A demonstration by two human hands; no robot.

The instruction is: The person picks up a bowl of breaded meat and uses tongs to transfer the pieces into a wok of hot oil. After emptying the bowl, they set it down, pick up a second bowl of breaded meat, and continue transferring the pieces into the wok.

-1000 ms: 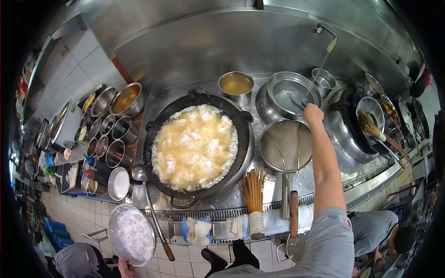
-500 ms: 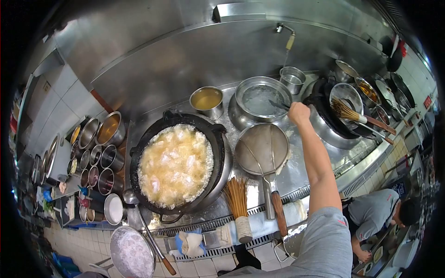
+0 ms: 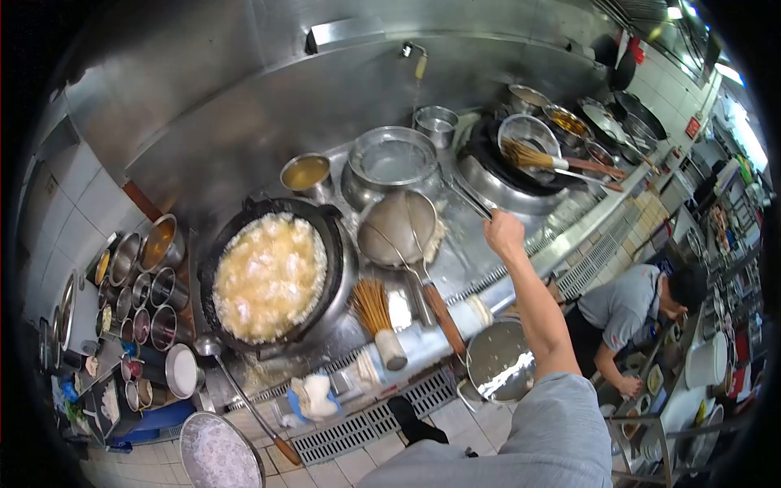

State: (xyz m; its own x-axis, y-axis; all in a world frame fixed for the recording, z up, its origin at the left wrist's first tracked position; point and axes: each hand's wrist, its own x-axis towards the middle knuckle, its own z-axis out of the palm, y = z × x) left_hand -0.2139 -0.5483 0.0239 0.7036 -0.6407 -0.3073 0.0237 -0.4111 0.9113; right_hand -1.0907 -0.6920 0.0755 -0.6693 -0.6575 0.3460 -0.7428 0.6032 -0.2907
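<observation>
My right hand (image 3: pixel 504 233) is closed around the handle of a long dark utensil (image 3: pixel 470 198). Its far end points toward the pot of water (image 3: pixel 394 160), and I cannot make out its head. Left of that arm, a round mesh strainer (image 3: pixel 397 229) with a wooden handle rests on the steel counter. A bamboo brush (image 3: pixel 378 317) lies beside the strainer. In the black wok (image 3: pixel 221 236), pale pieces (image 3: pixel 264 281) bubble in oil. My left hand is out of view.
A ladle (image 3: pixel 209 346) leans by the wok, above a bowl of whitish pieces (image 3: pixel 220 455). A metal pot (image 3: pixel 500 358) stands below my right forearm. Steel cups (image 3: pixel 167 317) crowd the left side. At the right, a co-worker (image 3: pixel 622 313) bends over another counter.
My right hand has drawn the utensil back from the water pot, toward me and the counter's front edge. The view has turned right, showing more of the co-worker's side.
</observation>
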